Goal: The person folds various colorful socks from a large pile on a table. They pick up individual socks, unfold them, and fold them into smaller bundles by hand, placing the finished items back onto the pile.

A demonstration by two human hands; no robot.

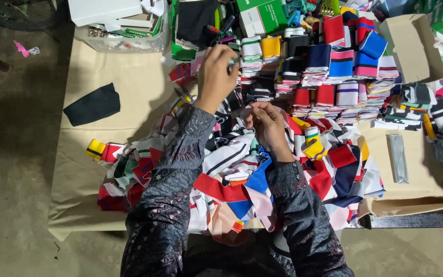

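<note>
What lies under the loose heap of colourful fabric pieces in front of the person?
The fabric heap rests on a tan paper sheet that shows around its edges. Whatever lies beneath the heap's middle is covered.

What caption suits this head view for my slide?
Left hand raised, right hand pinching a small white fabric piece above a heap of multicoloured striped fabric scraps on a paper-covered table.

Well left of the fingers (226,56) lies a bare concrete floor (16,154) — dull grey-brown, dim, scuffed, with a small pink scrap (22,49) near its far edge. The worktop (114,92) beneath the fingers is low and covered in tan paper, creased where it hangs over the near side. Light falls brightest just right of the fingers — the floor and the corner far left stay in shadow.
</note>
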